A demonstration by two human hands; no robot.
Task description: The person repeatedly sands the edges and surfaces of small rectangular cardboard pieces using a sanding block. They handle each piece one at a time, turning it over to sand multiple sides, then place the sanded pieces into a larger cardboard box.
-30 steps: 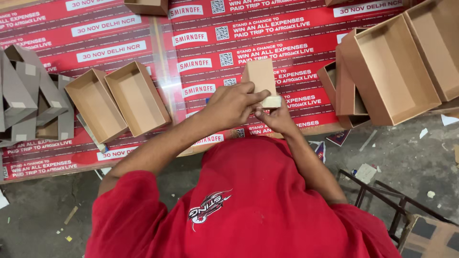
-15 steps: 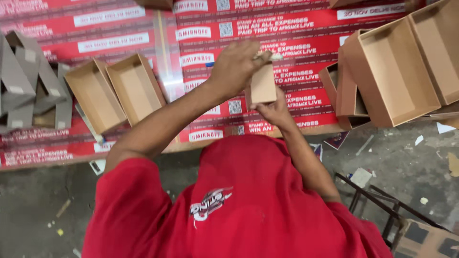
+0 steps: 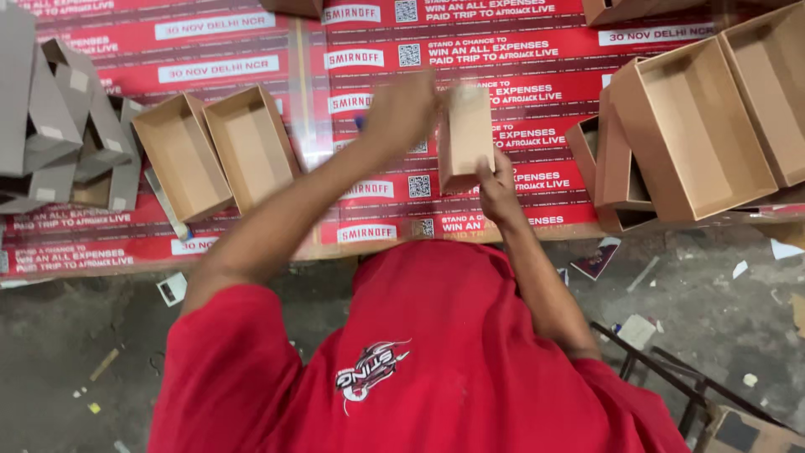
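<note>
Holding a small tan cardboard box [image 3: 466, 138] upright at the upper middle of the frame, the right hand [image 3: 498, 189] keeps its grip closed on the box's lower edge, while the blurred left hand [image 3: 401, 111] rests against the box's left side, its grip too smeared to tell. Below them the counter [image 3: 251, 50] is covered in red printed sheets with white label strips and small square codes. Two open tan box trays [image 3: 216, 153] lie side by side at left, grey flattened cartons [image 3: 59, 126] fill the upper left, and larger open tan boxes [image 3: 704, 126] crowd the upper right.
</note>
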